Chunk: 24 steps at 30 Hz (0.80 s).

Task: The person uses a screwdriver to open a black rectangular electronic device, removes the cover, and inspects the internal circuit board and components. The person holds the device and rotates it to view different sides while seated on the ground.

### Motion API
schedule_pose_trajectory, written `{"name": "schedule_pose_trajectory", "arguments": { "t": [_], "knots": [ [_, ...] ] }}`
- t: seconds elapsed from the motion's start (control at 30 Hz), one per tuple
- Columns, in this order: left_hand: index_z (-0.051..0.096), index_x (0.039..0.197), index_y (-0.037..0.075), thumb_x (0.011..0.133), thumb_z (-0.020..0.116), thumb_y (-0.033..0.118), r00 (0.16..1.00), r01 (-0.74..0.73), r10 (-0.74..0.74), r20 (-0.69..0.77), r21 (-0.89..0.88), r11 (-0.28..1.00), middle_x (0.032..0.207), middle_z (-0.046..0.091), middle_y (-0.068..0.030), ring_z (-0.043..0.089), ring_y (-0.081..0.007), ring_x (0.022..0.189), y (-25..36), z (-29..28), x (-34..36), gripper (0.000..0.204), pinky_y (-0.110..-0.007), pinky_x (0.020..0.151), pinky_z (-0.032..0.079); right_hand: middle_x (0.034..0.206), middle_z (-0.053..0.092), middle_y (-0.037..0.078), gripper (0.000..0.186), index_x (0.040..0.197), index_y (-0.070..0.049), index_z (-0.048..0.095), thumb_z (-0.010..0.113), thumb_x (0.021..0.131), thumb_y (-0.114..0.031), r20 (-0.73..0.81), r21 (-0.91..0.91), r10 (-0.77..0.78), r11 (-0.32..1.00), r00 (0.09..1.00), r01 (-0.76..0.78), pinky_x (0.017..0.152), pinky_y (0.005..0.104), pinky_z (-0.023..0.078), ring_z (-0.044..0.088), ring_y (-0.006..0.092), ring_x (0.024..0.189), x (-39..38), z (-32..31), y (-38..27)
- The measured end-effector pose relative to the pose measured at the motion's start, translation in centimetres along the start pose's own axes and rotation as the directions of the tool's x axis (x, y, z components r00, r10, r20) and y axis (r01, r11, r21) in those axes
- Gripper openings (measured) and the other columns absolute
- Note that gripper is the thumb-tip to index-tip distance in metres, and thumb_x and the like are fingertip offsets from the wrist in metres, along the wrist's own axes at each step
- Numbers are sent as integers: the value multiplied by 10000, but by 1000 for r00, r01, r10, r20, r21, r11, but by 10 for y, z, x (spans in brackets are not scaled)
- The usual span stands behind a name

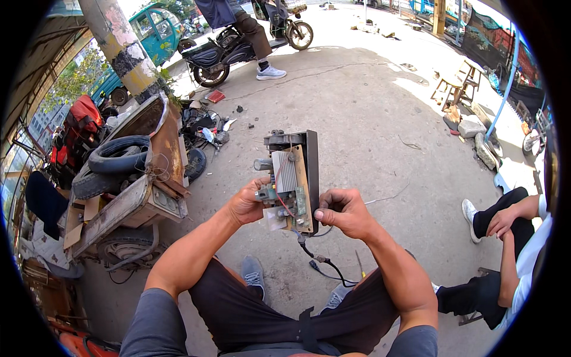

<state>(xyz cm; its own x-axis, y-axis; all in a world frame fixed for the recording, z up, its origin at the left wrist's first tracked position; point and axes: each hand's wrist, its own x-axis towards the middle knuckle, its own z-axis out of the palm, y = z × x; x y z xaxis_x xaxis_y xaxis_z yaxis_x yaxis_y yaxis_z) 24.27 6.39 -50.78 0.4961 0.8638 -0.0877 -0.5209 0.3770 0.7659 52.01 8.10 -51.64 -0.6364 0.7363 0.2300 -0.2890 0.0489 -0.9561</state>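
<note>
In front of my knees I hold up an opened electrical unit, perhaps a charger. Its tan circuit board (pixel 302 172) stands against a flat black case (pixel 313 172). A ribbed silver heat sink (pixel 285 171), a red wire and several components show on the board; a dark fan-like part (pixel 282 139) is at the top. My left hand (pixel 245 202) is closed round the board's left side. My right hand (pixel 346 213) pinches the case's lower right edge between thumb and fingers. A black cable (pixel 321 259) hangs from the bottom toward my right leg.
At left stands a rusty cart (pixel 128 205) carrying tyres (pixel 119 153), beside a painted pole (pixel 122 50). Scrap (pixel 208 125) lies near it. Ahead is a person on a motorbike (pixel 223 56). A seated person's hands (pixel 504 220) show at right; wooden stools (pixel 458 83) stand farther back.
</note>
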Motion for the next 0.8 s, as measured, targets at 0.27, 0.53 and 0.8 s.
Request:
{"name": "schedule_pose_trajectory", "arguments": {
  "t": [0.27, 0.53, 0.8],
  "knots": [
    [512, 1392, 5, 837, 720, 144, 999, -16, 16, 29, 3, 1000, 1282, 642, -179, 666, -288, 1146, -5, -7, 3, 609, -470, 1035, 529, 707, 602, -11, 264, 817, -7, 638, 821, 856, -193, -4, 4, 26, 1000, 1000, -26, 551, 220, 431, 542, 50, 650, 0, 1, 0],
    [528, 1341, -46, 801, 748, 101, 1000, 13, -13, 2, -27, 1000, 1222, 673, -177, 676, -269, 1124, -4, -4, 4, 601, -485, 1051, 496, 709, 596, -15, 267, 813, -10, 634, 827, 849, -191, -2, -6, 34, 999, 999, -34, 546, 219, 422, 531, 47, 648, 0, -1, 2],
    [487, 1416, 14, 779, 768, 121, 1000, 14, -14, 8, -30, 999, 1268, 649, -175, 678, -285, 1122, -6, -9, 5, 704, -475, 1034, 533, 704, 592, -18, 270, 810, -13, 635, 831, 845, -195, -1, -16, 31, 999, 1000, -31, 539, 219, 415, 525, 46, 641, 1, 0, 3]
  ]
}}
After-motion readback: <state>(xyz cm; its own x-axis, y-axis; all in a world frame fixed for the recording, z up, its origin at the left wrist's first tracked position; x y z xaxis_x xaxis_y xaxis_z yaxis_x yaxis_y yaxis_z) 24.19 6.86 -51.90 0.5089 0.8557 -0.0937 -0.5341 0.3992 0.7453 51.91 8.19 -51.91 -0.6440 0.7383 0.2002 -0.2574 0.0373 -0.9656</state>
